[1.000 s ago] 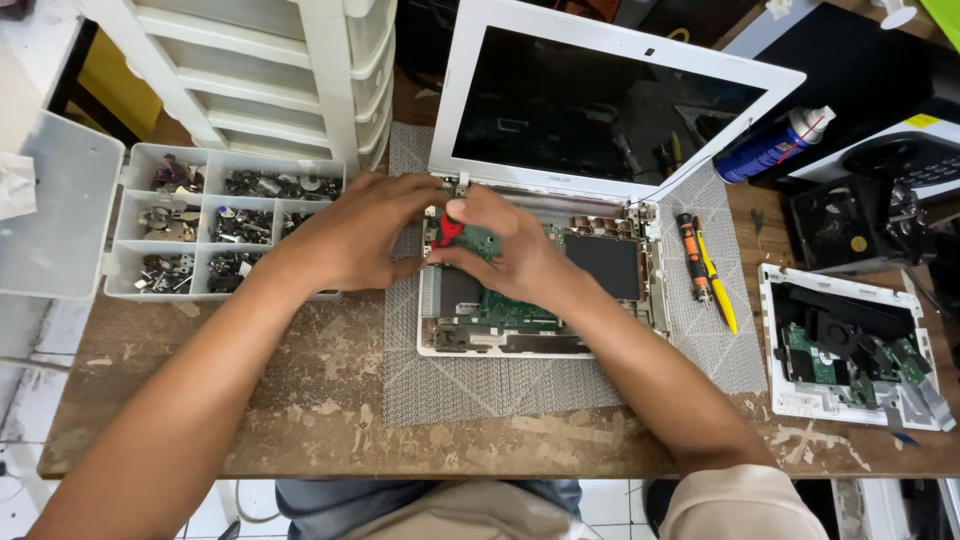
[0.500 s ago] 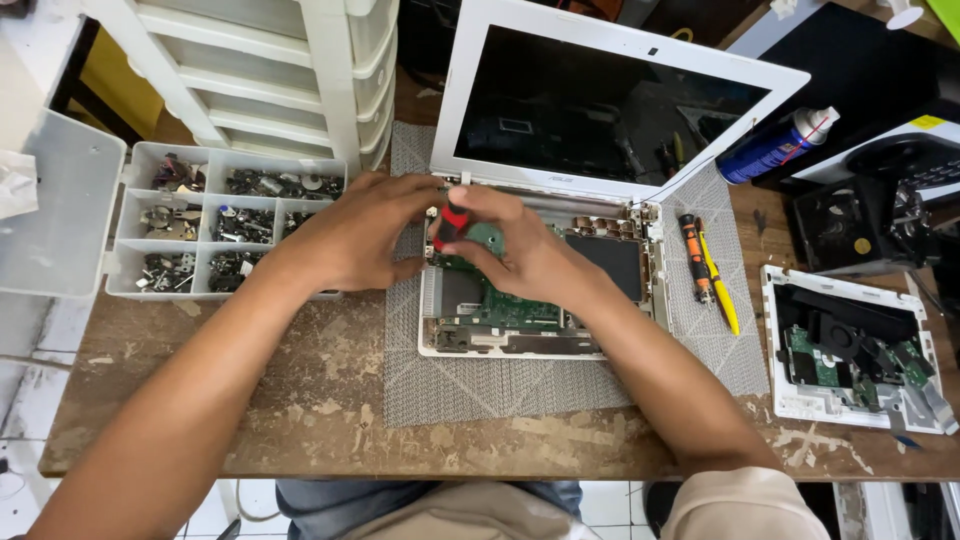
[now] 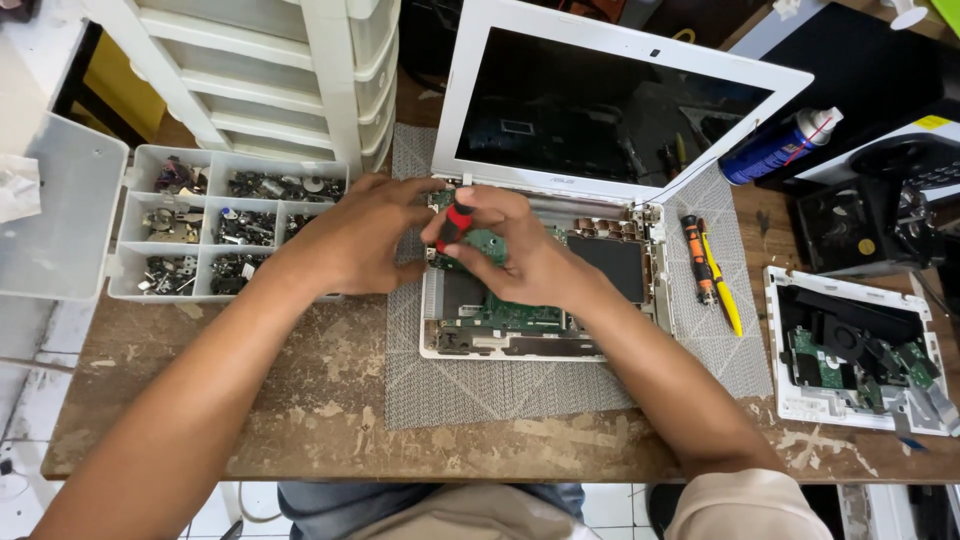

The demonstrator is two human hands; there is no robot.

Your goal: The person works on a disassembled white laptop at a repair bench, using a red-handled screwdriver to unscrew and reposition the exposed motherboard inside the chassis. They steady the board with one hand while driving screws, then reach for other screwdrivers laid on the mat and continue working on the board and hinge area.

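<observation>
View: a head-worn camera looks down on a worn wooden workbench [image 3: 300, 400] and the person's two bare forearms.

Right hand: the right hand [image 3: 525, 255] is closed around a small screwdriver with a red and black handle [image 3: 455, 222], fingers wrapped on the handle.

Screwdriver axis: it stands nearly upright, handle toward the camera. The tip points down into the rear left corner of the laptop base and is hidden by the fingers.

Left hand: the left hand [image 3: 355, 240] rests just left of the screwdriver. Its fingers are bent, with the tips reaching toward the handle; whether they pinch anything cannot be told.

Key relation: the screwdriver sits between the two hands, already in the right one, with the left touching or nearly touching it.

Laptop: a white laptop [image 3: 540, 310] lies opened up on a grey woven mat [image 3: 480, 390], its green circuit board exposed. The dark screen [image 3: 600, 110] stands up behind the hands.

Left of the hands: a clear compartment box of small metal parts [image 3: 200, 230], close to the left wrist.

Right of the laptop: an orange-handled tool and a yellow pen [image 3: 715, 265] lie side by side, well clear of the hands.

Far right: a second opened white device [image 3: 850, 350] and a blue spray can [image 3: 780, 145].

Obstruction: nothing lies between hands and board.
</observation>
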